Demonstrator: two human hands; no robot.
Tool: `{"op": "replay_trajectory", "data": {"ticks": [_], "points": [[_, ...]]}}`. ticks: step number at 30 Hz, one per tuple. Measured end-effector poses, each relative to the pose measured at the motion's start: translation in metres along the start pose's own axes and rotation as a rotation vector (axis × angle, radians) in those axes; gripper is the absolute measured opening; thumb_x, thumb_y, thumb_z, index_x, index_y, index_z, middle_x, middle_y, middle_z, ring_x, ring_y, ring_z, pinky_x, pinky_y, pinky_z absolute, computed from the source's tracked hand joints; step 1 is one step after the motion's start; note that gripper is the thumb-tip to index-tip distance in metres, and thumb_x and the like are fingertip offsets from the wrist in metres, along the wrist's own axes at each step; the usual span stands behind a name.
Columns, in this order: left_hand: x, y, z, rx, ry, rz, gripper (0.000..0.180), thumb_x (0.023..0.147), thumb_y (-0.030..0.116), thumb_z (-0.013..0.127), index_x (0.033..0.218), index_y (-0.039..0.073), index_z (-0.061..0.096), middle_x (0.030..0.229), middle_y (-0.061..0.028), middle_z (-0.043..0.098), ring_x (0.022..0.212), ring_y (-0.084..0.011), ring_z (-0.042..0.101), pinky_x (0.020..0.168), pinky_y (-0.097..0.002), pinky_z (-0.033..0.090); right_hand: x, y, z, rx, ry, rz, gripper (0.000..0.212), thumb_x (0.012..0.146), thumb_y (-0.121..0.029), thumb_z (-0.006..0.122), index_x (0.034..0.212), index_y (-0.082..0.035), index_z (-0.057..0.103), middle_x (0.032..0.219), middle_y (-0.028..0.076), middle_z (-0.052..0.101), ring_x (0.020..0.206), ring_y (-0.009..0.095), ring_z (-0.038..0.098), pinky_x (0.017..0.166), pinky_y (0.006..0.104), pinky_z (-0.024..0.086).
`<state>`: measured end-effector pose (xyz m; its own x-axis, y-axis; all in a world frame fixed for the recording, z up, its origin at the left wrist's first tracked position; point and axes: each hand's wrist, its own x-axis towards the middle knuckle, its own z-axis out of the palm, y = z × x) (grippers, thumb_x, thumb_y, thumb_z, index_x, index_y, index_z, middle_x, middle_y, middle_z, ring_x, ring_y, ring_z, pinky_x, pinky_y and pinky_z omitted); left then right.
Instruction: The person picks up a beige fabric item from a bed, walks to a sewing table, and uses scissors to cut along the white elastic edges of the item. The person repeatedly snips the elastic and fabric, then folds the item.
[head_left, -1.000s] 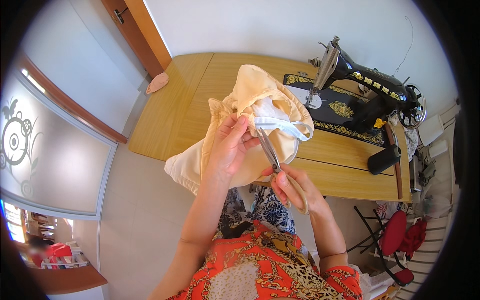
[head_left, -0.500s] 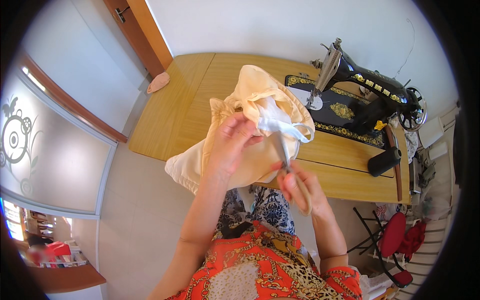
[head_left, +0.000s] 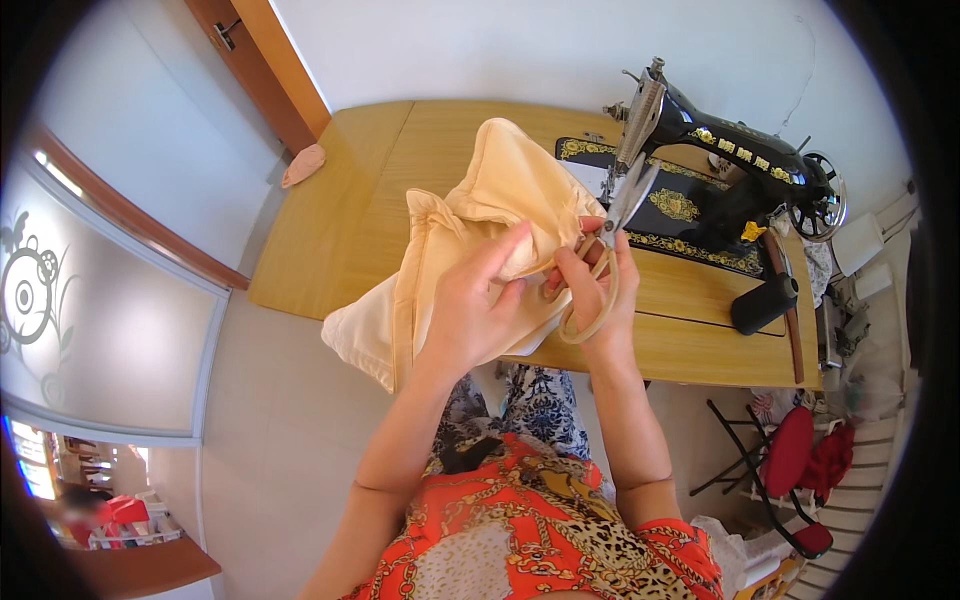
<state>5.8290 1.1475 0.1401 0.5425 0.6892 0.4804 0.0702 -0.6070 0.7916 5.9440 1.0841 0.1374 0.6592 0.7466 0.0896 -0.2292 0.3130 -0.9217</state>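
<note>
Cream cloth (head_left: 520,180) draped over the table (head_left: 350,220), left of the sewing machine (head_left: 715,130). Change: scissors (head_left: 628,205) swung up, blades off the cloth, aimed towards the machine; white strip gone from sight. Right hand (head_left: 610,318) clasps their handles, fingertips at the cloth's edge. Left hand (head_left: 472,300), farther from the machine, thumb and forefinger apart. Reads as snipping paused, cloth being handled.

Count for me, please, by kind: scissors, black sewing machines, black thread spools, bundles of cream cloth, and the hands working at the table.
Scissors: 1
Black sewing machine: 1
Black thread spool: 1
Cream cloth bundle: 1
Hands: 2 (left hand, right hand)
Total: 6
</note>
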Motion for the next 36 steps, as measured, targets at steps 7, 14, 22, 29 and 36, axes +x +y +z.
{"op": "replay_trajectory", "data": {"ticks": [7, 14, 22, 29, 36], "points": [[-0.002, -0.011, -0.001, -0.306, 0.055, -0.186, 0.057, 0.072, -0.003, 0.062, 0.124, 0.005, 0.039, 0.090, -0.0074, 0.062, 0.086, -0.0114, 0.056, 0.075, -0.0249, 0.041, -0.006, 0.004, -0.003, 0.173, 0.019, -0.015, 0.032, 0.079, 0.002, 0.053, 0.109, 0.002, 0.041, 0.073, 0.008, 0.053, 0.060, 0.013, 0.051, 0.053, 0.0273, 0.044], [0.001, -0.009, 0.000, -0.400, 0.055, -0.181, 0.051, 0.072, 0.000, 0.066, 0.117, 0.004, 0.042, 0.086, -0.0031, 0.062, 0.081, -0.0066, 0.054, 0.071, -0.0210, 0.036, -0.006, 0.007, -0.005, 0.184, 0.011, -0.023, 0.034, 0.078, 0.002, 0.054, 0.110, 0.002, 0.041, 0.073, 0.007, 0.053, 0.059, 0.012, 0.051, 0.053, 0.0272, 0.044], [-0.002, -0.014, -0.002, -0.250, 0.070, -0.058, 0.016, 0.075, -0.004, 0.060, 0.090, 0.001, 0.056, 0.086, -0.0047, 0.059, 0.081, -0.0116, 0.054, 0.076, -0.0249, 0.043, -0.008, 0.007, -0.004, 0.155, -0.010, -0.029, 0.034, 0.080, 0.003, 0.054, 0.111, 0.001, 0.041, 0.075, 0.006, 0.053, 0.061, 0.012, 0.051, 0.055, 0.0264, 0.043], [-0.002, -0.019, 0.004, -0.247, 0.163, -0.092, 0.014, 0.074, 0.000, 0.062, 0.088, 0.002, 0.059, 0.087, -0.0049, 0.060, 0.084, -0.0137, 0.053, 0.079, -0.0272, 0.042, -0.011, 0.010, -0.002, 0.180, -0.037, -0.046, 0.034, 0.081, 0.003, 0.053, 0.112, 0.000, 0.041, 0.077, 0.006, 0.052, 0.063, 0.012, 0.051, 0.057, 0.0255, 0.042], [-0.003, -0.022, 0.007, -0.197, 0.194, -0.065, 0.021, 0.071, 0.006, 0.067, 0.091, 0.005, 0.059, 0.089, -0.0064, 0.059, 0.087, -0.0171, 0.053, 0.079, -0.0284, 0.041, -0.012, 0.008, -0.001, 0.150, -0.063, -0.058, 0.034, 0.080, 0.004, 0.055, 0.111, -0.001, 0.042, 0.078, 0.005, 0.052, 0.064, 0.010, 0.050, 0.057, 0.0232, 0.041]]}}
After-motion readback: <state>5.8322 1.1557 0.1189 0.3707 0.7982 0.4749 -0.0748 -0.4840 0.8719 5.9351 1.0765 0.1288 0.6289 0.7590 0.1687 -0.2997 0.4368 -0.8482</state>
